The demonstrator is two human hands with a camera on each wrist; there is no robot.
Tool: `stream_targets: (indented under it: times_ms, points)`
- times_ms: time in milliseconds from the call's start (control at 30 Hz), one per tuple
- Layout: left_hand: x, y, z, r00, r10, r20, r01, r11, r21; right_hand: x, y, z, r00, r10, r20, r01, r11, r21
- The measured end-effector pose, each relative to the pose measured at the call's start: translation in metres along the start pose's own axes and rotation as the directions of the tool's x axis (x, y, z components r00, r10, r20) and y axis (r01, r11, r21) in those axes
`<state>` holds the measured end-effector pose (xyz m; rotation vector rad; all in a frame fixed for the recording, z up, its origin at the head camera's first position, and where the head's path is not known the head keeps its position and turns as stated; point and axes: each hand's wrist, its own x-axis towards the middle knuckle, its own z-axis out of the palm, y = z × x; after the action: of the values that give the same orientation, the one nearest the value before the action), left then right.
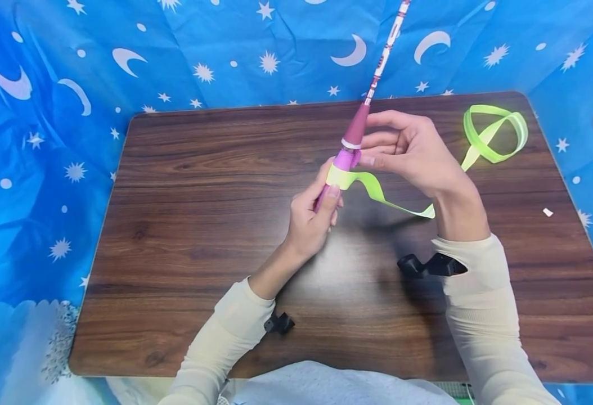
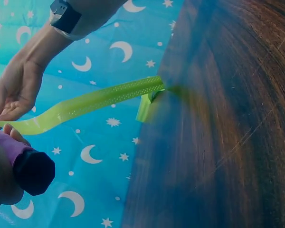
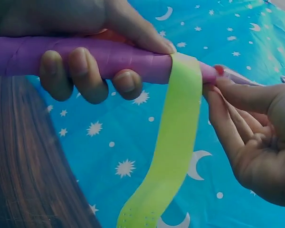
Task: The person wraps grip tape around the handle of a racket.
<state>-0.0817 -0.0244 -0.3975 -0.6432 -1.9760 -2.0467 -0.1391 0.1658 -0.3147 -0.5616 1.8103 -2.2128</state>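
Observation:
In the head view my left hand (image 1: 310, 222) grips the purple-wrapped handle of a badminton racket (image 1: 357, 126), which is held tilted above the table. The left thumb presses a yellow-green grip tape (image 1: 341, 177) lying across the handle. At the narrow upper end of the handle, by the maroon cone, my right hand (image 1: 415, 146) pinches with thumb and fingers. In the right wrist view the tape (image 3: 180, 128) hangs down between both hands. The black butt cap (image 2: 34, 173) shows in the left wrist view. The racket's head is out of view.
A wooden table (image 1: 200, 225) lies beneath. The tape's far end forms a loop (image 1: 521, 132) at the table's right rear. Also on the right is a small white scrap (image 1: 547, 212). A blue cloth (image 1: 236, 56) with moons and stars surrounds the table.

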Motion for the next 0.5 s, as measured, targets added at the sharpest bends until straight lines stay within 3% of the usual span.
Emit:
stream_targets:
  times_ms: [233,500]
  points:
    - [-0.0041,0.0018,0.0023,0.998,-0.037,0.048,0.038,0.999,-0.011,0.0066,0.0044,0.0047,1.000,-0.020,-0.019,0.019,0.997,-0.068]
    - [-0.0026,0.0051,0.0041,0.994,-0.110,0.010,0.111,0.989,-0.097,0.0035,0.0021,0.0085,0.996,-0.075,-0.050,0.068,0.989,-0.133]
